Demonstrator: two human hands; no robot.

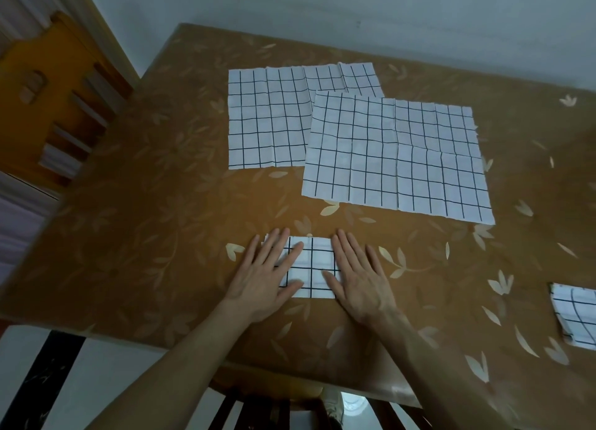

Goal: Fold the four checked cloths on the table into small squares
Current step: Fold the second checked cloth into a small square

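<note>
A white cloth with dark checks, folded small [314, 266], lies near the front of the brown leaf-patterned table [161, 203]. My left hand [269, 274] presses flat on its left part with straight fingers. My right hand [358, 274] lies flat on its right edge, partly on the table. Two unfolded checked cloths lie farther back: one at the back left [267, 120], and one [396, 155] overlapping its right side. Another folded checked cloth [577, 313] sits at the right edge of the view, cut off.
A wooden chair [54, 100] stands off the table's left side. A pale wall runs behind the table. Below the front edge a chair back [264, 407] and a shoe [332, 404] show over the tiled floor.
</note>
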